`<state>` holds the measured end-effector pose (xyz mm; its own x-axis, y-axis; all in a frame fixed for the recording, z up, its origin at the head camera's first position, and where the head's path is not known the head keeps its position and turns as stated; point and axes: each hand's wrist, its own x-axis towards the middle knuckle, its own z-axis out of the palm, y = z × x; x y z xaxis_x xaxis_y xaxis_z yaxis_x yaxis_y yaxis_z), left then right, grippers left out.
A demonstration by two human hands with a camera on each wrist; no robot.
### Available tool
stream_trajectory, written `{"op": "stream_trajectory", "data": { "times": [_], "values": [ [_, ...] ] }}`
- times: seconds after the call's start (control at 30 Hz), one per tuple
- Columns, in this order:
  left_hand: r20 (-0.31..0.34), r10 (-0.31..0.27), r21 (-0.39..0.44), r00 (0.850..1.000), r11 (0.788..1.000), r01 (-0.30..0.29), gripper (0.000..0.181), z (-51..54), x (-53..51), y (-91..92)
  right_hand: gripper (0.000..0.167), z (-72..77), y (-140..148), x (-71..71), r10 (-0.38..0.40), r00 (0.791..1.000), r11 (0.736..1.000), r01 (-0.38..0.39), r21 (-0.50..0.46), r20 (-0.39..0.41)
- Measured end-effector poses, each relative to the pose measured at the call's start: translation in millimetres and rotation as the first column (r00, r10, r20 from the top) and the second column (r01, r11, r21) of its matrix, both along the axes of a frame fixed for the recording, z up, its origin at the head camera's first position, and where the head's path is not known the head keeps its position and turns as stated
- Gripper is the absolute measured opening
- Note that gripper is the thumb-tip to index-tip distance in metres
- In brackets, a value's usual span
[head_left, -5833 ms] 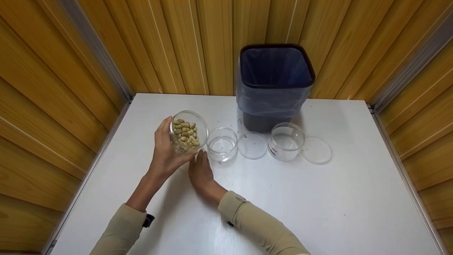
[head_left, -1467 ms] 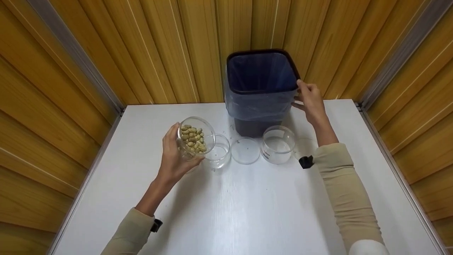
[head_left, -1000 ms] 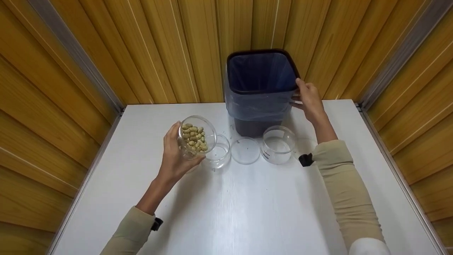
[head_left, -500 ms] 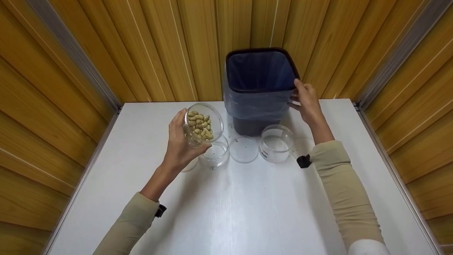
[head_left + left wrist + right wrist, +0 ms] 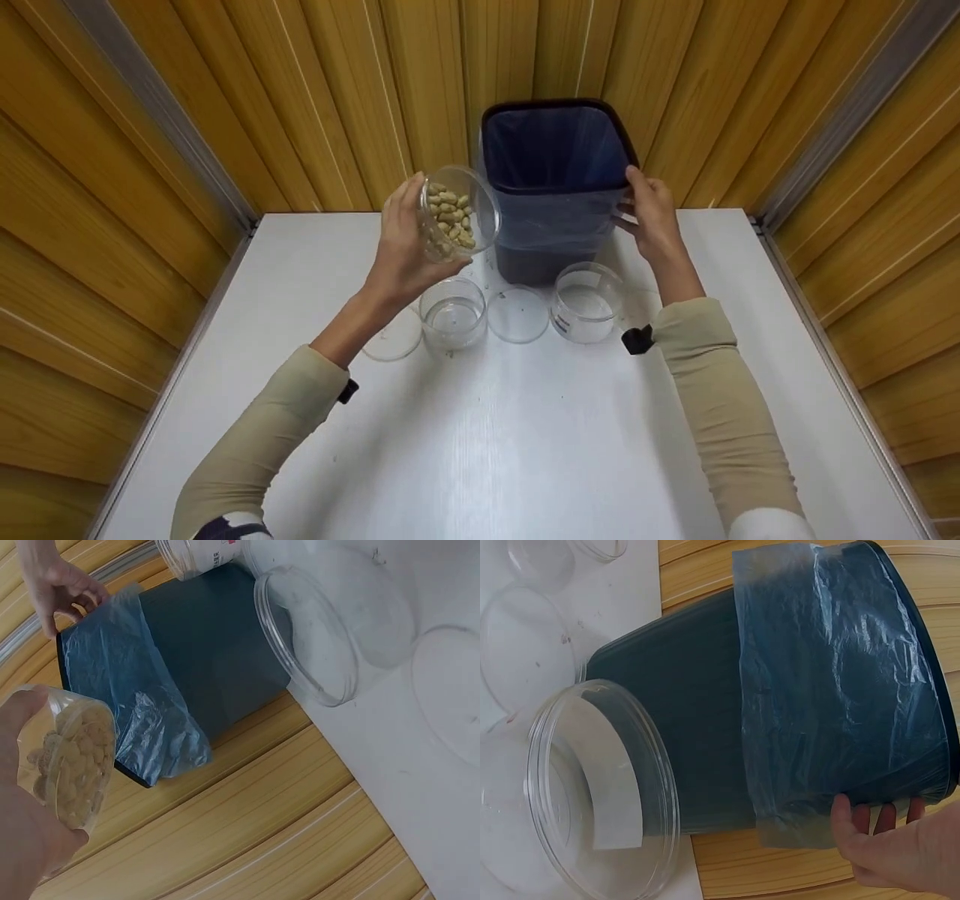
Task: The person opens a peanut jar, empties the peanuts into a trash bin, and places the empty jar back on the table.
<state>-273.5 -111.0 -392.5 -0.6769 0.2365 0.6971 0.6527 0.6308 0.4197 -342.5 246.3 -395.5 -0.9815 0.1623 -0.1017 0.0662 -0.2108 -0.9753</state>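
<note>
My left hand (image 5: 409, 251) grips a clear round jar (image 5: 480, 241), its mouth tilted towards the trash bin. Unshelled peanuts (image 5: 452, 214) lie inside, and the left wrist view shows them through the jar's wall. The jar is off the table, just left of the bin's rim. My right hand (image 5: 654, 214) holds the right front corner of the dark trash bin (image 5: 544, 262), close below its rim. In the right wrist view the fingertips (image 5: 842, 804) touch the bag-covered side. A bluish plastic bag (image 5: 817, 690) lines the bin and folds down over its outside.
Two clear jars (image 5: 453, 319) stand upright before the bin, the right jar (image 5: 585, 309) bearing a label. Clear round lids (image 5: 517, 315) lie beside them on the white table (image 5: 480, 442). Small crumbs are scattered near the bin. Wood-patterned walls (image 5: 360, 97) enclose the table.
My right hand has left the peanut jar's side and moved to the bin's right rim. Lately my left hand has carried the jar up and right to the bin, uncovering a lid below.
</note>
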Motion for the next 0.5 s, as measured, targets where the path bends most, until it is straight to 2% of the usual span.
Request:
{"op": "stream_trajectory", "data": {
  "times": [0.2,0.37,0.5],
  "values": [
    [-0.021,0.001,-0.001,1.0,1.0,-0.001,0.117,29.1,-21.3,9.9,0.029,0.4,-4,2.2,0.0,1.0,1.0,0.0,0.0,0.001],
    [0.022,0.0,-0.048,1.0,0.999,0.001,0.117,54.7,-36.0,17.9,0.029,-0.5,-8,2.1,-0.011,1.0,1.0,0.011,-0.003,0.0],
    [0.081,0.007,-0.095,0.997,0.996,0.001,0.118,74.7,-46.5,22.9,0.029,0.7,-10,1.3,-0.014,1.0,1.0,0.014,0.016,-0.006]
  ]
}}
